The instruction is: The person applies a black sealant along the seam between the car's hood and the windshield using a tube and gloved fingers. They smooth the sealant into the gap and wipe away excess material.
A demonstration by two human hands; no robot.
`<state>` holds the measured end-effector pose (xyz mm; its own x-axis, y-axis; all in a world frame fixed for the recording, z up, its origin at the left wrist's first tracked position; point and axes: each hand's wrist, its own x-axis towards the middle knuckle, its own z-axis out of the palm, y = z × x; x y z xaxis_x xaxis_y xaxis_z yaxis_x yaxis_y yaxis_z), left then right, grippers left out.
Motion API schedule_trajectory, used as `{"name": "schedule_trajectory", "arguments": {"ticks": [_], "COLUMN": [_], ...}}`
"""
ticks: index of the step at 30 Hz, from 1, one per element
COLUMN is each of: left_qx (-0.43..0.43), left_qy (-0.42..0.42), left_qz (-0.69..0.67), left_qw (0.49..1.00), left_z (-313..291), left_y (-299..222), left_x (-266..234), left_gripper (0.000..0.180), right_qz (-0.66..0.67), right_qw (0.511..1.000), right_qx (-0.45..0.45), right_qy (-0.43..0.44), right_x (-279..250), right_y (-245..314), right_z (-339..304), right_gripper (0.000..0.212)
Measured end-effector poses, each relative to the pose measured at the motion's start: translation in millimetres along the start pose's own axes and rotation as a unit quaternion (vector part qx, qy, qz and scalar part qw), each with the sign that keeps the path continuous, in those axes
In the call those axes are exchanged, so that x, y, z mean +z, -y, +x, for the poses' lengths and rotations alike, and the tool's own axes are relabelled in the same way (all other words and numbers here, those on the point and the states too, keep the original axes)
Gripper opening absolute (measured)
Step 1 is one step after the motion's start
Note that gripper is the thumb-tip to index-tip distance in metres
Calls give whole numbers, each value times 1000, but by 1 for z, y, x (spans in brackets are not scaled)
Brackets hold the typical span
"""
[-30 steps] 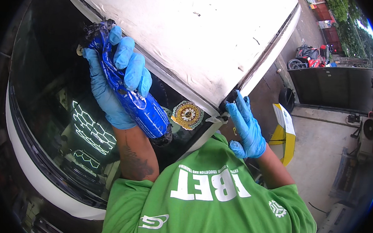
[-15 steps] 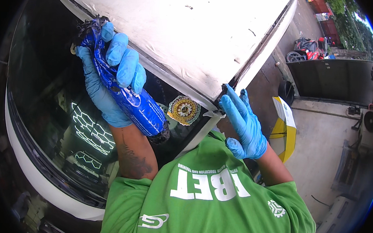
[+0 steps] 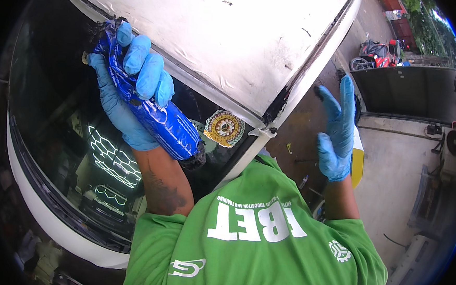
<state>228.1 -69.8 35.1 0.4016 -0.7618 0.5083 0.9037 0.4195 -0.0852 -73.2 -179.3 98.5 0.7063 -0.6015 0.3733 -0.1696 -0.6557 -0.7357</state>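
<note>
My left hand [image 3: 119, 110], in a blue glove, is wrapped round a soft blue foil tube [image 3: 168, 131] with black sticky paste at both ends. The tube slants in front of the windshield [image 3: 48, 95], close to the front edge of a vehicle's white roof [image 3: 214, 32]. Over on the right, my gloved right hand [image 3: 338, 136] is held up in the air with its fingers stretched apart, clear of the roof. Black paste stains its fingertips. A black paste smear [image 3: 278, 103] lies along the gutter at the roof's near corner.
A round gold sticker [image 3: 224, 128] is on the glass beside the tube. Beyond my right hand are a yellow and white panel [image 3: 358, 161], a dark panel [image 3: 408, 93] and a red motorcycle [image 3: 382, 55]. An outdoor fan unit [image 3: 453, 143] is at the far right.
My right hand has drawn away from the roof corner, moving right and upward, and the black smear there now shows. My left hand and the tube have shifted slightly left.
</note>
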Motion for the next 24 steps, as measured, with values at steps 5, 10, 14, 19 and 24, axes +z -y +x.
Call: {"name": "schedule_trajectory", "arguments": {"ticks": [5,10,14,19,24], "left_qx": [4,1,-4,-6,-4], "left_qy": [5,2,-14,-25,-32], "left_qz": [2,5,3,4,-1], "left_qw": [1000,1000,1000,1000,999], "left_z": [-2,-1,-1,-1,-1], "left_y": [-3,-3,0,-2,-3], "left_x": [-4,-2,0,0,1], "left_gripper": [57,57,56,54,53], "right_qz": [-336,-309,-333,-412,-453], "right_qw": [939,950,937,884,857], "right_qx": [11,-4,-31,-52,-97], "right_qy": [73,55,103,212,226], "right_x": [5,7,5,18,27], "right_y": [12,0,-13,-8,-7], "right_z": [9,36,66,90,98], "right_gripper": [101,128,135,137,141]}}
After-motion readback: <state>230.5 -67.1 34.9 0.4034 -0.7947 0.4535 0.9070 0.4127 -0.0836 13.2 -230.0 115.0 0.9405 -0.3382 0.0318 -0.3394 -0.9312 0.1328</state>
